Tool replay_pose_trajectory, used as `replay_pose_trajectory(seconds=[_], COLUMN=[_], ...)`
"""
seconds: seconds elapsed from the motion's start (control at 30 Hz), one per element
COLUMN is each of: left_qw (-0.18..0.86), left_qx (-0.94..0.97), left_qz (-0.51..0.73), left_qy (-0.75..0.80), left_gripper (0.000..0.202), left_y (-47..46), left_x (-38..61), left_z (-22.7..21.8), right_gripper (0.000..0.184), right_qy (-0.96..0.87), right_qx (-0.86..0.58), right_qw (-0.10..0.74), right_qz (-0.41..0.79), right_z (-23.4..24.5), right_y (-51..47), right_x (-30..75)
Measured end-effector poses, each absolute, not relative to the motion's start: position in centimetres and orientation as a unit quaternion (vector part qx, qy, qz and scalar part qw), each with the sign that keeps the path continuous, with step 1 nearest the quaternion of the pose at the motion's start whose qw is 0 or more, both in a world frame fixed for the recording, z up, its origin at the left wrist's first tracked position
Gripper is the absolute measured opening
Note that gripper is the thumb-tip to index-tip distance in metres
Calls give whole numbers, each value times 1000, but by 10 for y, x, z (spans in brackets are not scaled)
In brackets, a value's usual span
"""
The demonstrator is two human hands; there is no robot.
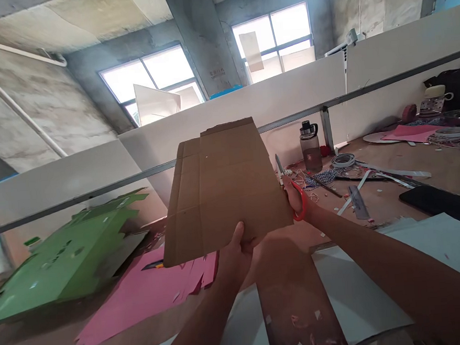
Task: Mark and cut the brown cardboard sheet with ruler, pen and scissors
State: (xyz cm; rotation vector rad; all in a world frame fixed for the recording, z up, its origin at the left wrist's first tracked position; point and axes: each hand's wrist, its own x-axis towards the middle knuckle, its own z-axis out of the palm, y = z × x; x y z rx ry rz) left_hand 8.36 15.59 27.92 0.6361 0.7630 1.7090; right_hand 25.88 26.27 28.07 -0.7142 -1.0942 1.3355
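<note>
At the far left we see a green cardboard box [62,252] lying tilted on the table [442,171], with a large pink paper sheet [144,294] spread just beside it, its edges cut ragged. Above the pink paper we hold up a brown corrugated cardboard sheet [223,188], raised off the table and tilted away from us, with its fold lines showing. Our left hand [235,251] grips the cardboard sheet at its lower edge, the thumb pressed on the near face and the fingers hidden behind it. At the sheet's right edge, our right hand [297,196] is closed through the loops of a pair of red-handled scissors [303,203]. The blades point upward along that edge, and we cannot tell whether they are parted.

Beyond the scissors, a clear plastic water bottle with a black lid [310,148] stands upright against the white partition. To its right lie grey tape rolls [343,160] and a grey metal ruler [358,201] among paper scraps. White paper sheets [379,272] lie under our right forearm, near a flat black panel [440,202]. Another pink sheet [412,132] lies at the far right.
</note>
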Motion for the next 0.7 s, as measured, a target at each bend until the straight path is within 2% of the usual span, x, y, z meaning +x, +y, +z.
replay_pose_trajectory(seconds=[0.3,0.47,0.7], left_qw=[469,461,421], left_qx=[256,255,235], left_qz=[799,811,849], left_qy=[276,256,218], left_gripper=[44,42,34], left_y=[168,169,173], left_x=[55,40,29], left_z=[310,317,324], right_gripper=[42,26,32], right_qy=[-531,-573,-656], right_qx=[-286,-261,-309], right_qw=[554,489,405], right_qz=[574,603,557], right_z=[294,295,291], right_y=[227,205,191], right_x=[244,229,225])
